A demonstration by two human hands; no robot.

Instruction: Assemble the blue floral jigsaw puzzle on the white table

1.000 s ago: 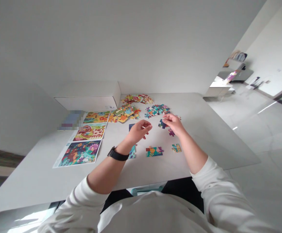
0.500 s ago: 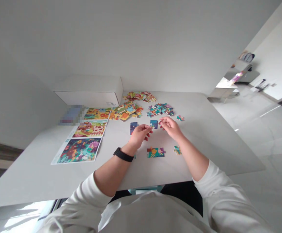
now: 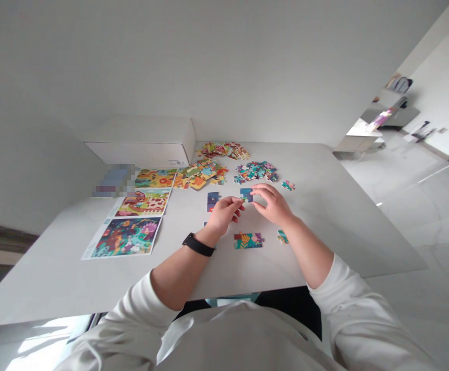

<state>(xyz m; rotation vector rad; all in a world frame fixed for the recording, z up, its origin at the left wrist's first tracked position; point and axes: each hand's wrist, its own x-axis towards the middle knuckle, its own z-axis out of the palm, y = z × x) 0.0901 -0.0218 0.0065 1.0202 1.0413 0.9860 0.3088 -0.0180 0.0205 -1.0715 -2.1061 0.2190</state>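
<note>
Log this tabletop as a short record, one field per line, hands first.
Left hand: bare left hand, black wristband, fingertips beside a flat dark-blue jigsaw piece; grip unclear
Right hand: bare right hand, at that piece's right end; grip unclear
Near edge: flat multicoloured jigsaw section
Piles: yellow-orange jigsaw pieces; teal-purple jigsaw pieces
Left side: three colourful printed pictures
Back left: white rectangular box

Plain gray wall [image 3: 247,67] across the upper frame; white tabletop [image 3: 344,216] against it, mid-frame; glossy, gray-veined floor [image 3: 421,206] at right; bright light patches [image 3: 40,340] at lower left.
</note>
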